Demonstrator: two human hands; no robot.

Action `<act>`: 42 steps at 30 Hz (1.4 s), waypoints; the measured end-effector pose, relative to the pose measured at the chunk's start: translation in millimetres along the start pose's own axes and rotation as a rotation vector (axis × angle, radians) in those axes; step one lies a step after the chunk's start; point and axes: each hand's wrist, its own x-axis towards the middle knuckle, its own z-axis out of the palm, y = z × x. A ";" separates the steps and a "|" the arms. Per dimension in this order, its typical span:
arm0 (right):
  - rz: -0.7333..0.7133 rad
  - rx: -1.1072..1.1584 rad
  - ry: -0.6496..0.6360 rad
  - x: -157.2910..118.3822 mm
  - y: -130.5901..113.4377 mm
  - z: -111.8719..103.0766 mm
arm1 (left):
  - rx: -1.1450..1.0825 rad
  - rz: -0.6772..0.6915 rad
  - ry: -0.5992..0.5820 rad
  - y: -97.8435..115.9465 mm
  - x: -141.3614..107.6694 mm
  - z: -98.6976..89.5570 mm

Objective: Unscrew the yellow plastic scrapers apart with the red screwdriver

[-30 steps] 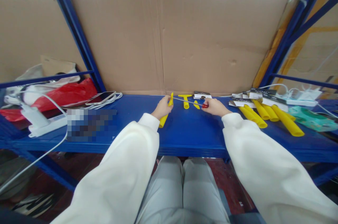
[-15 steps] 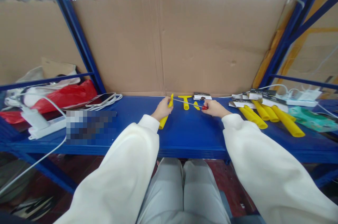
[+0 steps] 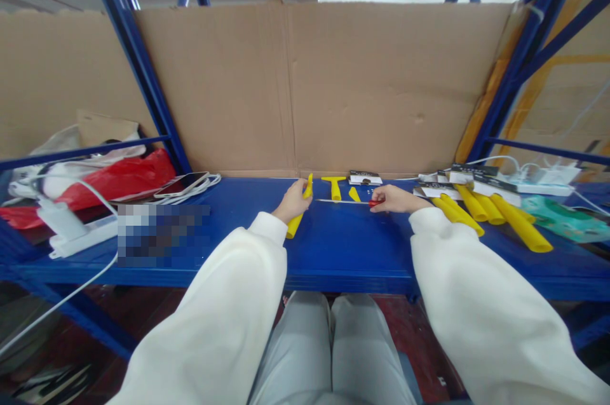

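My left hand [image 3: 293, 201] is closed round a yellow handle [image 3: 294, 227], whose upper end sticks up past the fingers. On the right, my right hand [image 3: 388, 199] grips the red handle of a screwdriver [image 3: 345, 201]. Its long thin shaft points left, and the tip is a small gap away from the yellow handle. Behind the shaft lie a yellow T-shaped piece [image 3: 335, 187] and a small yellow piece [image 3: 354, 194]. A black and white card [image 3: 365, 178] rests by the cardboard.
Several yellow tubes with cards [image 3: 519, 220] lie at the right, beside a green packet [image 3: 567, 217]. Power strips stand on both sides. A phone [image 3: 183, 184], white cable and red bag [image 3: 119, 182] are at the left. Cardboard [image 3: 362, 87] closes off the back.
My right hand has moved slightly right and down, drawing the screwdriver tip away from the yellow handle. The shaft now lies nearly level. My left hand has barely moved.
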 end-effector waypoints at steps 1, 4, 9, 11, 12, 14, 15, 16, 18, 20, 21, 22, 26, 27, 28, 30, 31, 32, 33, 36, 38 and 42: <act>-0.018 0.013 -0.017 -0.1 0.3 -0.1 | 0.001 0.008 0.004 -0.1 0.2 0.1; -0.048 0.022 -0.040 1.2 -0.1 2.4 | 0.005 0.035 0.009 0.6 0.3 -0.3; -0.035 0.004 -0.073 4.4 -4.8 9.5 | 0.045 0.082 0.006 3.9 -1.2 -1.8; -0.026 0.010 -0.069 5.2 -7.1 11.4 | 0.059 0.093 -0.003 5.2 -2.0 -1.8; -0.029 0.018 -0.060 5.8 -8.4 12.3 | 0.065 0.094 -0.007 5.7 -2.3 -1.6; -0.053 0.035 -0.017 7.9 -12.2 14.7 | 0.072 0.092 -0.015 6.6 -2.8 -1.2; -0.070 0.042 0.024 9.9 -14.9 16.4 | 0.076 0.091 -0.020 6.9 -2.9 -1.0; -0.090 0.047 0.073 12.6 -18.3 18.7 | 0.080 0.090 -0.024 7.2 -3.0 -0.8; -0.129 0.059 0.166 20.4 -27.4 24.7 | 0.086 0.090 -0.028 7.7 -3.1 -0.5; -0.160 0.078 0.202 30.9 -38.6 31.9 | 0.088 0.098 -0.027 8.2 -3.0 -0.4; -0.176 0.090 0.199 36.8 -44.6 35.7 | 0.089 0.102 -0.027 8.4 -3.0 -0.5; -0.192 0.102 0.202 42.9 -50.5 39.4 | 0.090 0.103 -0.029 8.6 -3.1 -0.6; -0.216 0.136 0.213 64.8 -70.7 51.1 | 0.096 0.104 -0.048 8.7 -3.5 -0.9; -0.216 0.141 0.219 69.3 -74.4 53.3 | 0.095 0.109 -0.049 8.5 -3.6 -0.9; -0.216 0.144 0.224 73.3 -77.4 55.3 | 0.092 0.114 -0.048 8.4 -3.8 -0.8; -0.217 0.152 0.232 80.2 -81.4 59.1 | 0.089 0.123 -0.049 8.2 -4.0 -0.6; -0.219 0.158 0.236 83.2 -82.5 61.1 | 0.089 0.126 -0.051 8.2 -4.0 -0.4; -0.224 0.164 0.241 86.0 -83.0 63.2 | 0.091 0.128 -0.054 8.2 -4.0 -0.1; -0.230 0.172 0.250 88.6 -82.9 65.3 | 0.096 0.131 -0.056 8.1 -3.8 0.3; -0.248 0.195 0.274 95.6 -80.9 71.1 | 0.124 0.146 -0.042 6.6 -2.7 1.8; -0.264 0.210 0.286 99.1 -79.2 73.7 | 0.136 0.165 -0.022 4.4 -1.3 3.1; -0.270 0.218 0.290 101.6 -78.4 74.7 | 0.128 0.188 -0.007 -0.5 1.3 5.7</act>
